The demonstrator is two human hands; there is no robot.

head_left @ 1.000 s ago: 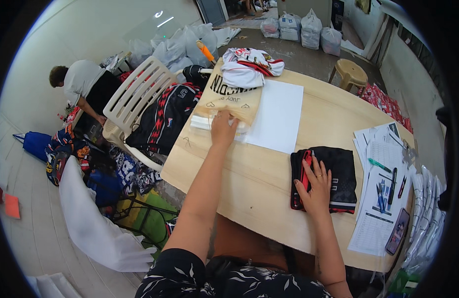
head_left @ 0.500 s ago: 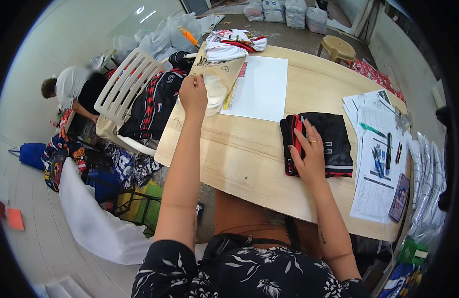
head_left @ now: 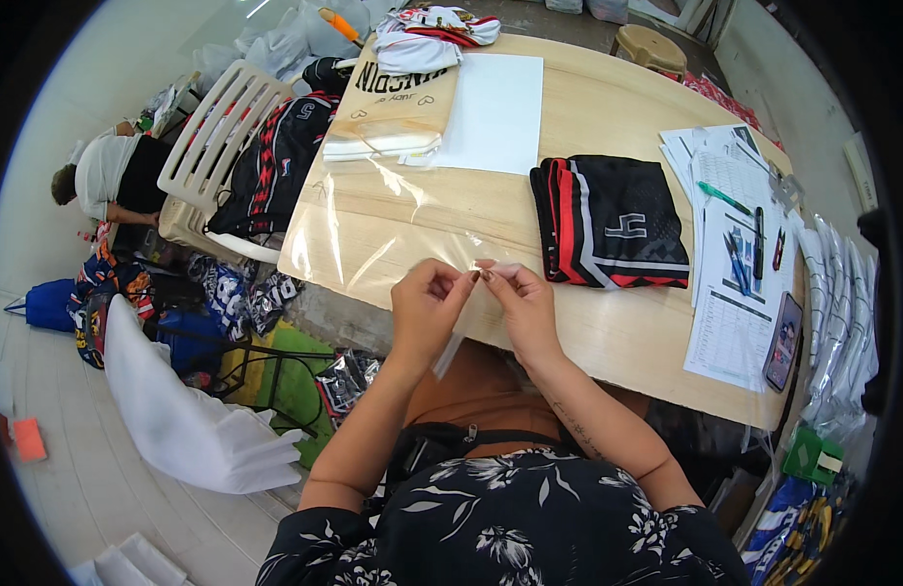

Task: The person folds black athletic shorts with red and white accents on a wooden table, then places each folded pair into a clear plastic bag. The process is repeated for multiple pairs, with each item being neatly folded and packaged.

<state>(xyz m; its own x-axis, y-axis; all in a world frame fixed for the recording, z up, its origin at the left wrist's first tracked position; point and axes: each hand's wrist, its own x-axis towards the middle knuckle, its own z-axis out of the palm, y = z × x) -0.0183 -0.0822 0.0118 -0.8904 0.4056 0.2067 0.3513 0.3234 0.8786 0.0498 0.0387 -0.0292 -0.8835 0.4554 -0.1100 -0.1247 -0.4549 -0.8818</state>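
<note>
My left hand (head_left: 430, 305) and my right hand (head_left: 517, 298) meet at the table's near edge, fingertips pinched on a clear plastic bag (head_left: 373, 220). The bag spreads over the wood to the left, and one corner hangs below the edge. Right of my hands lies a folded black jersey (head_left: 622, 220) with red and white trim, touched by neither hand. Beyond the bag is a cream folded garment (head_left: 398, 107) with dark lettering, overlapping a white sheet of paper (head_left: 495, 112).
Printed papers (head_left: 730, 322) with pens and a phone (head_left: 783, 342) cover the table's right side. A white plastic chair (head_left: 217, 146) holding a black jersey (head_left: 276, 161) stands at the left. Behind it a person (head_left: 120, 171) bends over. White garments (head_left: 432, 37) lie at the far edge.
My left hand has come back from the far left, drawing out the clear bag. My right hand has left the folded jersey and joined it at the bag. The view has shifted.
</note>
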